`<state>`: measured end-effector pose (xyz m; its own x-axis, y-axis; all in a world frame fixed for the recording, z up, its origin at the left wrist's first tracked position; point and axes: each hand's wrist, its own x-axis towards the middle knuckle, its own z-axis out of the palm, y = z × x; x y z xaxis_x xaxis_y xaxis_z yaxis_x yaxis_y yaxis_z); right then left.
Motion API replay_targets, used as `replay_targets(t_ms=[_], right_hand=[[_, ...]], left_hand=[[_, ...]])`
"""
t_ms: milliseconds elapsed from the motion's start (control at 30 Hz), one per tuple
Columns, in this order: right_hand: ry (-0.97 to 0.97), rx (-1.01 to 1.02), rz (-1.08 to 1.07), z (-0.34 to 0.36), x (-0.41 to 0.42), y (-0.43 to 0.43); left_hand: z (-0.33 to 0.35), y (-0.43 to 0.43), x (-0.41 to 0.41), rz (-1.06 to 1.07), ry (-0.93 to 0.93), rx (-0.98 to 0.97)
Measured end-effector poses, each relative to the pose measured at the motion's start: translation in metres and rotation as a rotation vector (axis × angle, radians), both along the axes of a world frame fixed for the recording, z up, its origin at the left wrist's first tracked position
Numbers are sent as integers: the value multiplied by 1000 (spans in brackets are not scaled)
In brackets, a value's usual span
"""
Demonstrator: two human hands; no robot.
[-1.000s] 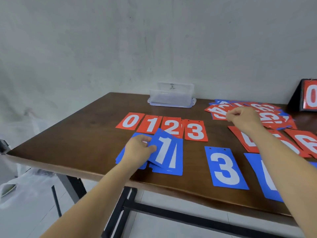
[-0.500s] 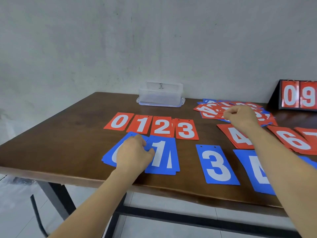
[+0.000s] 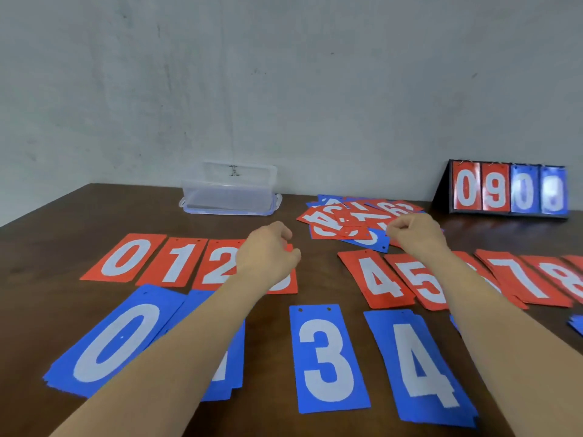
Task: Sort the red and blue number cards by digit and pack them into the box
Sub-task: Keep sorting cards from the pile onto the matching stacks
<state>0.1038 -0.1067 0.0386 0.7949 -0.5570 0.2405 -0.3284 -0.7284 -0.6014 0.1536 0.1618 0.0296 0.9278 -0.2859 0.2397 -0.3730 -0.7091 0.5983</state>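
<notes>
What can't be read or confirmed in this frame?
Head view:
Fourth red card, right of the red 2: digit mostly under the left hand.
Second blue card, beside the blue 0: digit covered by the left forearm.
Seventh red card, between the red 5 and red 7: mostly covered by the right forearm.
Red 8: cut by the right edge.
Scoreboard: blue digits blurred.
Right hand: a pinched card cannot be confirmed.
</notes>
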Motion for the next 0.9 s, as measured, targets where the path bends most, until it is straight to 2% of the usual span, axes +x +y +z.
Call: replay_targets(t_ms=[300,433,600,767,900], right_hand=[[163,-36,33,3,63,-95],[386,-211,104,-3,101,-117],[696,-121,326,-4,114,-152],[667,-75,404,-8,116,-172],[535,-205,325,-13,109,-178]], left_hand=[[-3,-104,62,-16,5,3],[-13,-129,84,10,49,41],[-27,-141,101,44,87,56],[-32,-160,108,16,68,41],[-34,-177,107,-25,81,58]])
